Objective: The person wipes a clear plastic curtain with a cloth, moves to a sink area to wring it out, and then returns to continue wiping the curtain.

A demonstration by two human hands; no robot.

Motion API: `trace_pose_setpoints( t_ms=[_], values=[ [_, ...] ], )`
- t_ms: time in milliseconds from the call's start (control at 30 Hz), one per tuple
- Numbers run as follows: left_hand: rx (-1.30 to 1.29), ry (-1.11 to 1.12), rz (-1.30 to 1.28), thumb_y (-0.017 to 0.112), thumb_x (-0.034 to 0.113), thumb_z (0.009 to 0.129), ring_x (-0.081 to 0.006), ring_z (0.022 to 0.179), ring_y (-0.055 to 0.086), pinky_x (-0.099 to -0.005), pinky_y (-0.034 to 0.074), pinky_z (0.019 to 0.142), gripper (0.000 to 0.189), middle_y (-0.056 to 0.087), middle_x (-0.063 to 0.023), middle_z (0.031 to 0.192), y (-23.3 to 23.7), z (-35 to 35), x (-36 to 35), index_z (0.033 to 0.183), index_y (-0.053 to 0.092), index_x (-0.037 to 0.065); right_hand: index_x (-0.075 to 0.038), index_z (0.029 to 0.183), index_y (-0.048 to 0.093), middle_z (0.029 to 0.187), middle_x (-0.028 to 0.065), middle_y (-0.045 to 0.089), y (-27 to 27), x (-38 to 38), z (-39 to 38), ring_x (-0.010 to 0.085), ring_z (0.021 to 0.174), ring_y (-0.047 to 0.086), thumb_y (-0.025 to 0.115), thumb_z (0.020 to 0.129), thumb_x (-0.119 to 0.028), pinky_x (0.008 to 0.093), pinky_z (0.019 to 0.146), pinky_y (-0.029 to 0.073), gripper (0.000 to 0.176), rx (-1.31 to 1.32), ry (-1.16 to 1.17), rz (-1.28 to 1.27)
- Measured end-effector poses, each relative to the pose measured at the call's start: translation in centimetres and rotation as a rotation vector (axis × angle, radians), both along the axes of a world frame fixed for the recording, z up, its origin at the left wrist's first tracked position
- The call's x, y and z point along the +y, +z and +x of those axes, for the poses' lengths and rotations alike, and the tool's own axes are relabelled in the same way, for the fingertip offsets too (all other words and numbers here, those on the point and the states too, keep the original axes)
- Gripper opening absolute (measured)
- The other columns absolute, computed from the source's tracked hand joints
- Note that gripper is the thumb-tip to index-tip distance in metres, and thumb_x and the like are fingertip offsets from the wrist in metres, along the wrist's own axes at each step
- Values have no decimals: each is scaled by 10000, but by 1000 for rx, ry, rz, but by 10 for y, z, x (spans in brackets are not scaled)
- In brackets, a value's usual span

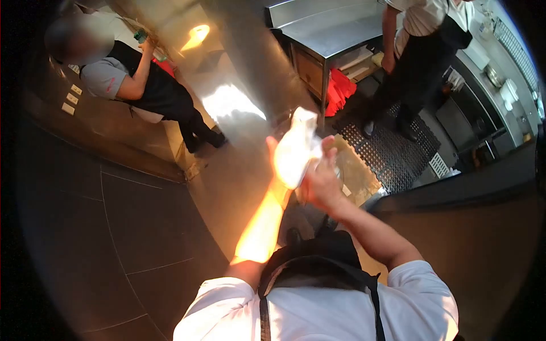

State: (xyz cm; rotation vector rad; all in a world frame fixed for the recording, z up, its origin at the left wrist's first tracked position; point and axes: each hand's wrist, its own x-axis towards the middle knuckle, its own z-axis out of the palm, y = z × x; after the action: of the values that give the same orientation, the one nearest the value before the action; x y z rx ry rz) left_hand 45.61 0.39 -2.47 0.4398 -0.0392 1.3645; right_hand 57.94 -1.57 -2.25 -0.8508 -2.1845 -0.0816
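Both of my hands are raised in front of me at the middle of the head view, meeting around a white, crumpled cloth or paper towel [305, 120]. Strong sunlight bleaches my left hand [289, 156]; its thumb stands out to the side, while its fingers cannot be made out against the white material. My right hand [323, 181] is closed with bent fingers on the lower right part of the white material, pressed against my left hand. Glare hides where the cloth ends and the left palm begins.
A person in a dark apron [153, 85] stands at left holding a green bottle [140, 36]. Another person [424, 57] stands at right on a perforated black mat [392, 150]. Between them is a steel table [335, 28] with red cloth [339, 91] hanging beneath.
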Motion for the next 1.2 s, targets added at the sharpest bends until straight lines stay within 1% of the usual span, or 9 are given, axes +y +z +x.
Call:
trace_pose_setpoints(
  t_ms=[133,333,400,533,667,900,1000,1100,1200],
  values=[
    [157,-6,-8,379,836,857,-422,1325,466,-575,446,1027,992,443,-183,1501,-8,23,-12,1557,285,139,-7,990,685,1013,259,627,34,23,-24,407,916,601,611,832,-186,632,1079,346,250,73,-205,-687],
    [-11,-293,-55,397,883,796,-432,1363,425,-645,396,1051,1008,395,-216,1532,4,16,-41,1588,220,286,-65,1086,681,1193,238,624,-33,-77,8,387,1257,535,631,875,-310,637,1104,313,327,62,-82,-145],
    [-132,-294,-289,415,931,735,-425,1371,403,-553,303,1157,1216,370,-205,1547,-27,10,-24,1555,264,46,-68,1117,674,1198,237,647,-22,-38,27,391,1174,590,625,884,-315,692,1083,275,344,31,-320,0],
    [76,-213,-286,395,896,786,-393,1311,476,-541,378,1110,1126,460,-206,1461,-7,46,-41,1511,341,35,-70,997,668,680,107,633,29,-21,8,348,617,621,632,840,-195,443,608,512,204,37,-261,-70],
    [4,-340,-63,247,880,848,-426,1249,525,-568,382,1098,1077,491,-230,1431,-17,50,-44,1530,320,51,6,1096,651,1067,260,655,-18,-86,6,432,995,623,685,832,-271,570,1006,441,384,175,25,29],
    [76,231,-365,338,799,899,-474,1265,488,-609,459,1008,926,420,-211,1489,-38,104,-49,1513,343,106,-39,1136,665,1132,245,644,17,-13,45,446,995,625,646,866,-350,619,1006,393,413,27,-213,-665],
    [49,-231,-155,310,766,918,-511,1253,509,-649,555,798,787,333,-188,1573,-48,97,-58,1548,293,295,-35,1227,623,1278,267,579,6,-65,65,438,1088,612,632,864,-318,543,888,497,460,75,-163,-329],
    [671,68,-25,305,844,862,-437,1367,415,-594,409,1056,973,313,-208,1581,-36,91,-65,1569,262,178,-26,1264,608,1302,255,585,-36,-81,101,404,1113,620,655,846,-257,448,767,582,480,106,7,-223],
    [106,-206,-168,343,907,793,-321,1422,362,-505,251,1191,1141,337,-152,1582,-10,129,-72,1560,258,68,4,1022,668,992,189,679,-29,-26,132,339,927,644,607,900,-167,457,832,521,219,410,-68,-307]
  ],
)
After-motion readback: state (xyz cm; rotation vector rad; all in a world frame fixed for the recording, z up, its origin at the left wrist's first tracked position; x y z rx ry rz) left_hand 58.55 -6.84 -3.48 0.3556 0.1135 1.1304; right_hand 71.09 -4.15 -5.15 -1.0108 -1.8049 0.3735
